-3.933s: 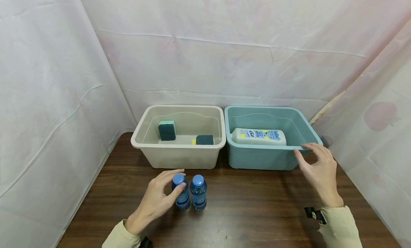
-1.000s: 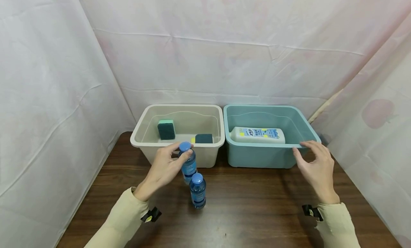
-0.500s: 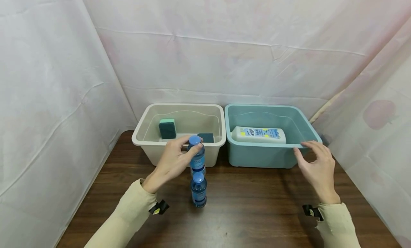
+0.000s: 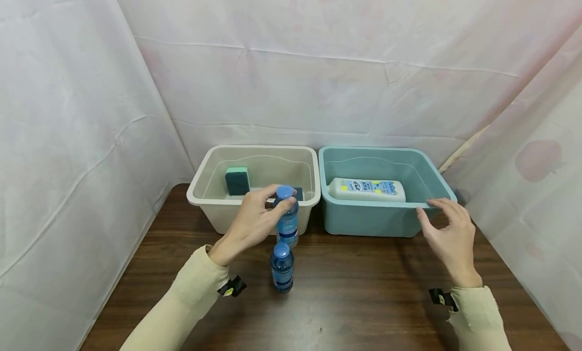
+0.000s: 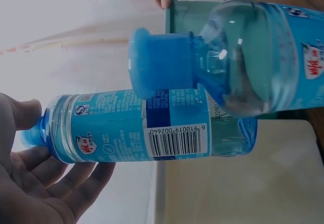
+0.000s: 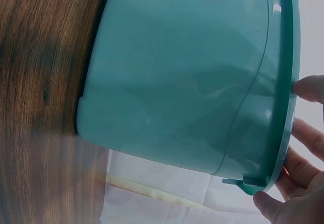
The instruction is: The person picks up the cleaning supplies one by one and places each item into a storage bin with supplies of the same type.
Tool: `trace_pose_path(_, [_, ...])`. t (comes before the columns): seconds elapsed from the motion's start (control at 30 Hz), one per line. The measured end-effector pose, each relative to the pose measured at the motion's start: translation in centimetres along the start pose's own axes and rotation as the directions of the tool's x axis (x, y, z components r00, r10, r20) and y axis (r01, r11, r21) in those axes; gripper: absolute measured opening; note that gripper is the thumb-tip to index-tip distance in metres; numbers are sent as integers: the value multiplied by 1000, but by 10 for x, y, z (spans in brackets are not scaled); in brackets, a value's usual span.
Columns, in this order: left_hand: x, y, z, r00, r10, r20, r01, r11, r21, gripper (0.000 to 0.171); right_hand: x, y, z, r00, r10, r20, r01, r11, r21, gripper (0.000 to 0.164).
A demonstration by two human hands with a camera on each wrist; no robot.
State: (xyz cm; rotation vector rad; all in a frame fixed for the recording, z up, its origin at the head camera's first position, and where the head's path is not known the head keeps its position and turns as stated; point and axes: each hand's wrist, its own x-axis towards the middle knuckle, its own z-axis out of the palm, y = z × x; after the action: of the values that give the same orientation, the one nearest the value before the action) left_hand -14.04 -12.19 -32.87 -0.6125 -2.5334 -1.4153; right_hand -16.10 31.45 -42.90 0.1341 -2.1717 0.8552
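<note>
My left hand [image 4: 259,214] grips a blue-capped water bottle [image 4: 287,224] by its neck, keeping it nearly upright in front of the beige bin [image 4: 218,214]. In the left wrist view, thumb and fingers surround the cap end of this bottle [image 5: 177,127]. A second matching water bottle [image 4: 282,270] stands on the table just nearer to me. My right hand [image 4: 452,235] rests its fingertips on the front right rim of the teal bin [image 4: 364,222]; the right wrist view shows them spread along the rim [image 6: 286,133].
Inside the beige bin are a green sponge [image 4: 237,181] and a darker sponge [image 4: 298,194], partly hidden by the held bottle. A white detergent bottle [image 4: 366,190] lies in the teal bin. Both bins stand side by side on the wooden table [image 4: 354,295], backed by pale curtains [image 4: 295,98].
My left hand has lifted one water bottle from beside the other and carried it forward, then rightward, to the beige bin's front. The right hand stays at the teal rim.
</note>
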Motion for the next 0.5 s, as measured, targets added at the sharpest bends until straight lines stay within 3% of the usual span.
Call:
trace_pose_path(0.23, [8, 8, 5, 999, 21, 24, -20, 1000, -16, 28, 0, 1, 0, 1000, -6, -9, 6, 1000, -3, 33])
trace_pose_path(0.5, [18, 17, 10, 999, 21, 49, -23, 999, 24, 27, 0, 0, 0, 1000, -13, -12, 13, 1000, 1, 33])
